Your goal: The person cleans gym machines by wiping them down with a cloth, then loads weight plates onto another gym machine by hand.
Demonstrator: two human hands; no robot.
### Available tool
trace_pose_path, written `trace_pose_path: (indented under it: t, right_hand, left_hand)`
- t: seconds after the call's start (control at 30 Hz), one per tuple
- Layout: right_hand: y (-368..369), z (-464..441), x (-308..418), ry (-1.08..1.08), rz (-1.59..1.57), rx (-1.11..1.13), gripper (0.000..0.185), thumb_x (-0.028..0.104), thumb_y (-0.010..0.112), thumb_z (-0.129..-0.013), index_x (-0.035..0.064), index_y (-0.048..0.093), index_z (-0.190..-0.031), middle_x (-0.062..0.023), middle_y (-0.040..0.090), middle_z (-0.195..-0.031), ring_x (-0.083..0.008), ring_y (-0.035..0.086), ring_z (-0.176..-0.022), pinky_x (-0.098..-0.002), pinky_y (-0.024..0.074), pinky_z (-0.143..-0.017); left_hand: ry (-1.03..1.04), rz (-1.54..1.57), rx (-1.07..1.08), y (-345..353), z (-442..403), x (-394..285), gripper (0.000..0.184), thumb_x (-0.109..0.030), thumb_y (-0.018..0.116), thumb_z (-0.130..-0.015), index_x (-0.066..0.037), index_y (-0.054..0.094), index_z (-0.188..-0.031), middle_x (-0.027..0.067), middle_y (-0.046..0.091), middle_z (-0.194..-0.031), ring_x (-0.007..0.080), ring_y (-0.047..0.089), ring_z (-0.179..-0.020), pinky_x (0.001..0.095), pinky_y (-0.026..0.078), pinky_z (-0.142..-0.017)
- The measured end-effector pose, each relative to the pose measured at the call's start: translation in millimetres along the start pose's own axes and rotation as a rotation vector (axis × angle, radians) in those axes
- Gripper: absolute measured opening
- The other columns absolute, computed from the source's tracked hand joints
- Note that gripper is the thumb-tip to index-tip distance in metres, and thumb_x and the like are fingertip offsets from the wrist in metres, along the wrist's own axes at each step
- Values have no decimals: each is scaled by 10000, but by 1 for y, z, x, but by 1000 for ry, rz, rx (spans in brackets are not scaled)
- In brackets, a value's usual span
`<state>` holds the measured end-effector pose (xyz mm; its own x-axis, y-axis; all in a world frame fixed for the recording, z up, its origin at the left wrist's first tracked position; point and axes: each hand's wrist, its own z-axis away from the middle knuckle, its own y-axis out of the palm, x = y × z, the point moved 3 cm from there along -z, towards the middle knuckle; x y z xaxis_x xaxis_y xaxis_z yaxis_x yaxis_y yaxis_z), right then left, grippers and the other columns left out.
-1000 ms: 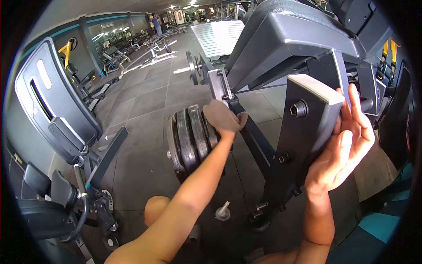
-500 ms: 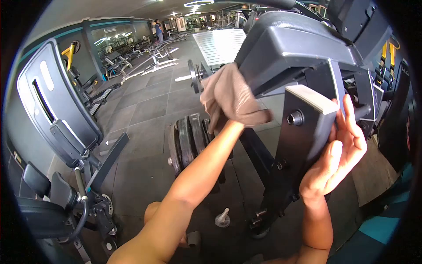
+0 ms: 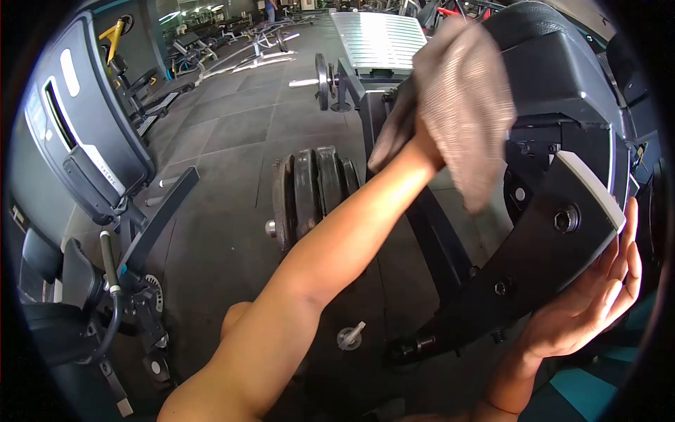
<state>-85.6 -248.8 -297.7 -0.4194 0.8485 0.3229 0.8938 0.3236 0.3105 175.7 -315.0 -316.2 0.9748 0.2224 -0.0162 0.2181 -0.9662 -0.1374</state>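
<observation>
Our left hand [image 3: 427, 145] is wrapped in a brown cloth [image 3: 472, 98], before the black padding [image 3: 552, 63].
The cloth hides our left fingers, so we cannot tell their grip; our right hand [image 3: 585, 309], fingers extended, lies along the black machine arm [image 3: 534, 243], partly behind its edge. We see dark floor tiles [image 3: 228, 133], a distant person [image 3: 271, 10] cut off above, and white lettering [image 3: 105, 169], too small to read.
</observation>
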Motion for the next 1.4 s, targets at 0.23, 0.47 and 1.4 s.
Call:
trace_pose_path:
  t: [0.23,0.47,1.4]
  right_hand:
    - [9,1,3,-60,110,16,325,192,289,-1015,-40,384,-1222,-332,349,-1414,-365,497,-1211,-429,408,-1054]
    - [5,1,2,-179,177,119,357,230,384,-998,-12,360,-1259,-323,366,-1411,-348,501,-1197,-442,389,-1037]
    - [-3,-21,66,-500,521,452,262,100,593,-839,-26,518,-1056,-252,562,-1170,-374,548,-1096,-455,416,-956]
  left_hand:
    - [-117,132,292,-27,42,45,344,-288,652,-756,-47,608,-998,147,607,-1035,320,580,-995,405,458,-878]
    - [-91,-128,567,-29,77,59,489,-496,673,-645,-23,645,-768,158,584,-772,387,565,-859,534,272,-1049]
    - [368,745,1075,-146,54,-28,144,-202,641,-732,-60,656,-750,128,634,-751,288,597,-670,355,480,-623]
